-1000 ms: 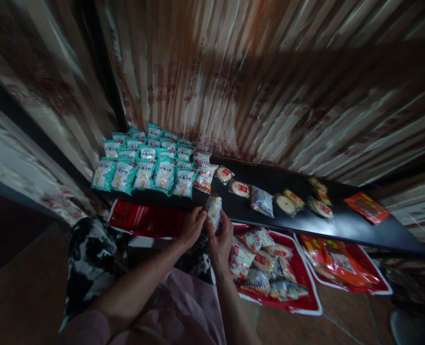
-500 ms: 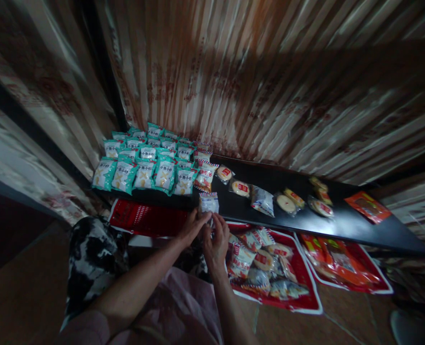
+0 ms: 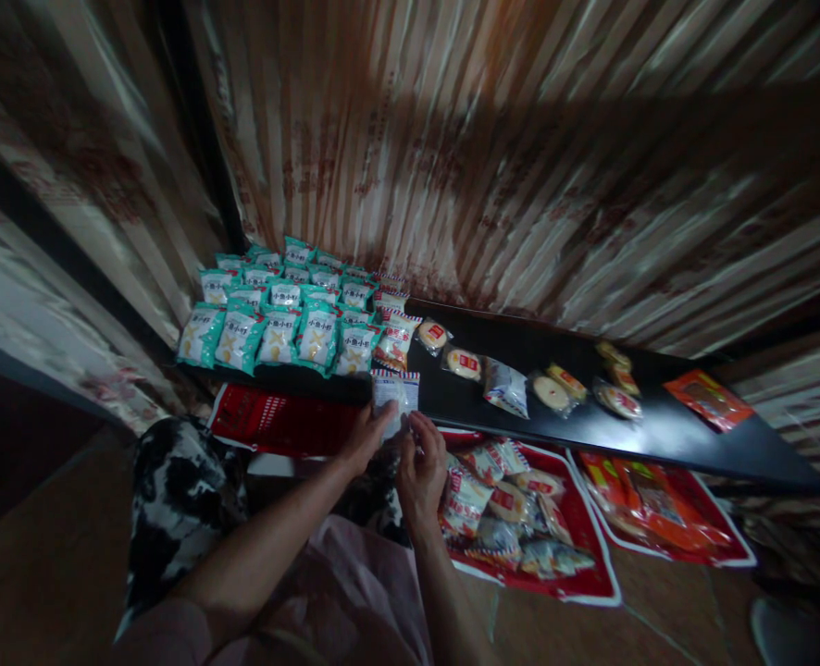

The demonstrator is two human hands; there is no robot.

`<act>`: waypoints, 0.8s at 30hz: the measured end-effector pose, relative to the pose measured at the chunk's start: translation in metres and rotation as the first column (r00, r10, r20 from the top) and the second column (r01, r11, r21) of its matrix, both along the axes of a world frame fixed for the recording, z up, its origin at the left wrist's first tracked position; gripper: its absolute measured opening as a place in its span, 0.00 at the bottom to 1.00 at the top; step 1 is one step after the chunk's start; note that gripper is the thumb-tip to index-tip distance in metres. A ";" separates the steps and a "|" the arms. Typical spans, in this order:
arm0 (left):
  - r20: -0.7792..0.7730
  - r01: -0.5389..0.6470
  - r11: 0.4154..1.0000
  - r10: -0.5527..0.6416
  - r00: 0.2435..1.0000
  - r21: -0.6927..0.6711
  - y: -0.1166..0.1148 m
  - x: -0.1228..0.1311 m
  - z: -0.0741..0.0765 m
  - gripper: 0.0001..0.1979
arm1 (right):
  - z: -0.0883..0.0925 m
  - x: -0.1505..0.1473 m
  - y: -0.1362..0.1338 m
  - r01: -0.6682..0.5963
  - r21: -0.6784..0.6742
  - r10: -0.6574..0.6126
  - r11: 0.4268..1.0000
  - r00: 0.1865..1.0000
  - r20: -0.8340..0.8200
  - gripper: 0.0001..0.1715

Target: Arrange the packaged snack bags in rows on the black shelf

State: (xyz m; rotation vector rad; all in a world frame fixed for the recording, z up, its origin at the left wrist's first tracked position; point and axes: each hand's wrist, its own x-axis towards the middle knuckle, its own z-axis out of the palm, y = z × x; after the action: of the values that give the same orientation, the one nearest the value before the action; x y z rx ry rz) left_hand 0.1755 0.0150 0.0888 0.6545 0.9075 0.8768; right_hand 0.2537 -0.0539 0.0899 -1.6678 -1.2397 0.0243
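shifted slightly left since a moment ago, the striped-edge snack bag (image 3: 399,392) is at the desk's (image 3: 444,398) near edge, pinched in the left hand (image 3: 364,441); the right hand (image 3: 421,474) curls half-closed beside it, touching or not i can't tell from here. likely light, puffy, slick and crushable, it suits a hold on its sealed ends. teal snack bags (image 3: 279,335) crowd the desk's left end; open room lies along its near middle.

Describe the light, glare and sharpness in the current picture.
Head view: dim overall, with glare on the black table toward the right; same head view: the curtain partly shadowed and smeared toward the edges, large lettering on the green bags legible, small print on the held packet too soft to read.
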 end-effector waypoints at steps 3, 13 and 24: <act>0.038 -0.003 1.000 0.004 0.999 -0.020 0.002 0.000 -0.003 0.30 | -0.002 0.003 0.000 0.060 -0.040 -0.061 0.997 0.998 -0.035 0.19; 0.143 0.007 0.998 0.002 0.990 -0.062 0.003 -0.002 -0.005 0.29 | -0.007 0.013 -0.002 0.017 -0.244 -0.106 0.970 0.928 -0.356 0.33; 0.206 0.015 0.991 0.014 0.978 -0.135 0.002 0.001 0.001 0.28 | -0.010 0.020 -0.005 0.018 -0.211 -0.077 0.977 0.959 -0.273 0.28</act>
State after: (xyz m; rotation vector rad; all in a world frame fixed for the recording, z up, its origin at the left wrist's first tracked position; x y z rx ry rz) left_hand 0.1760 0.0174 0.0896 0.4364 0.7719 0.8569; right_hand 0.2734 -0.0586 0.0799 -1.8005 -1.0081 0.3598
